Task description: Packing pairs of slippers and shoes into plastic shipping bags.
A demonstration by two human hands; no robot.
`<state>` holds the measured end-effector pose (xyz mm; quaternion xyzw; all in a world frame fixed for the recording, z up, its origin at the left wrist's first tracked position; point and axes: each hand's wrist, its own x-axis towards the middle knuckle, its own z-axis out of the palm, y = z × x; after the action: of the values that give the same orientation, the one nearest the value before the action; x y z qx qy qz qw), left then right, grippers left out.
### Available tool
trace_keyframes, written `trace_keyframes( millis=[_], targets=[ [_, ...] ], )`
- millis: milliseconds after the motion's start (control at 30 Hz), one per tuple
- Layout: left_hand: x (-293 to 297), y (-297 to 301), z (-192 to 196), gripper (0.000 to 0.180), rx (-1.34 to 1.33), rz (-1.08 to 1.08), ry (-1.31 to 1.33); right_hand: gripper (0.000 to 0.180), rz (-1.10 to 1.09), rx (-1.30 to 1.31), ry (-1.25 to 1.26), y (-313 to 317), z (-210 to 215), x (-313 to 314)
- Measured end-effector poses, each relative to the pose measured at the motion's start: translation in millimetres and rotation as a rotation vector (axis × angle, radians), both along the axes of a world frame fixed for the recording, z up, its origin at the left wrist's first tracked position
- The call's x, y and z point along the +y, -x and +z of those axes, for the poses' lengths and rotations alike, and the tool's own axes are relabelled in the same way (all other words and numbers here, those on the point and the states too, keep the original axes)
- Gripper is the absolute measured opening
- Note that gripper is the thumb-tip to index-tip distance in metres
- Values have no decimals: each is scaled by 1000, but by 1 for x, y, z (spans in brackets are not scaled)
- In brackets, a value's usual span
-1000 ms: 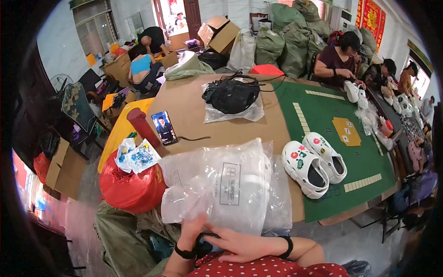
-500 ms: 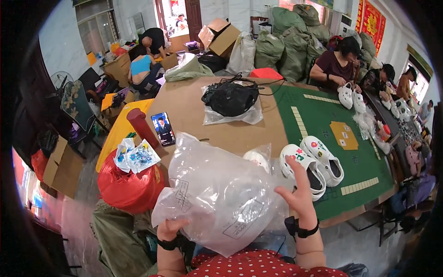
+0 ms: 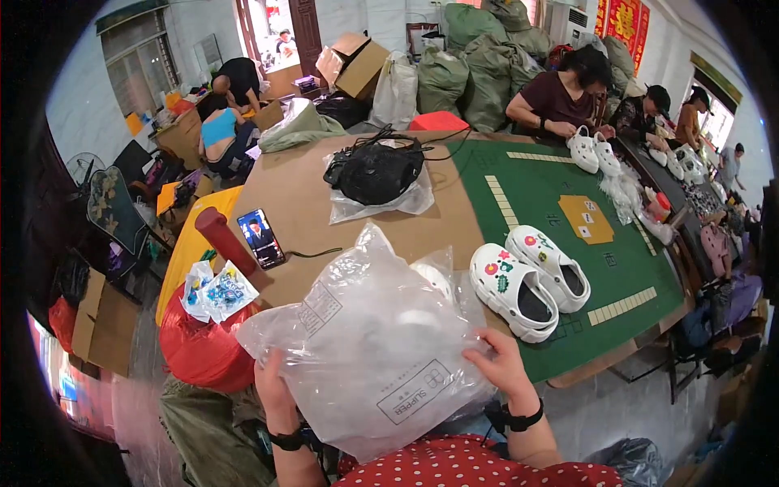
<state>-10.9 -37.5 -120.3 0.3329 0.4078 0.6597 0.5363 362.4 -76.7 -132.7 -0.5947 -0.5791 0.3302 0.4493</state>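
Observation:
A large clear plastic bag (image 3: 365, 349) with printed marks is stretched out in front of me, over the near table edge. My left hand (image 3: 276, 394) grips its left side, the fingertips partly covered by the film. At its right edge, my right hand (image 3: 499, 363) pinches the film between thumb and fingers. Pale shapes show dimly through the bag; I cannot make out whether they lie inside or behind it. Just beyond my right hand, a pair of white clogs (image 3: 519, 292) with colourful charms stands on the green mat (image 3: 584, 325). Another white clog (image 3: 434, 278) lies partly hidden behind the bag.
A lit phone (image 3: 261, 239) leans by a dark red cylinder (image 3: 223, 239). Small blue-and-white packets (image 3: 219, 292) top a red bundle (image 3: 203, 349) at left. A black cabled object (image 3: 377, 170) lies on plastic farther back. Across the table, a person (image 3: 560, 93) handles white clogs.
My right hand was spread open beside the bag; now it has closed on the bag's right edge. The bag is pulled wider and flatter. The whole view has shifted slightly.

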Motion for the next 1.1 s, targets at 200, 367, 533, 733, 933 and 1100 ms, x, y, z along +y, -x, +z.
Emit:
trace_keyframes(
  millis=[200,367,533,733,933,1100],
  targets=[
    [8,-12,-1,40,-93,-16,-7,48,46,147,31,-14,-4,-13],
    [20,-8,2,39,-312,-125,-46,52,198,572,221,-39,-19,-20],
    [22,-1,-13,36,-102,-118,4,40,239,286,415,-40,4,-18],
    [14,-9,-8,32,-16,-145,49,35,194,346,195,-23,0,-7],
    [9,0,-11,32,123,-116,-29,16,-9,415,71,-36,-4,-23],
    [2,-17,4,28,578,-230,-105,30,-413,811,-375,-99,-34,-48]
  ],
)
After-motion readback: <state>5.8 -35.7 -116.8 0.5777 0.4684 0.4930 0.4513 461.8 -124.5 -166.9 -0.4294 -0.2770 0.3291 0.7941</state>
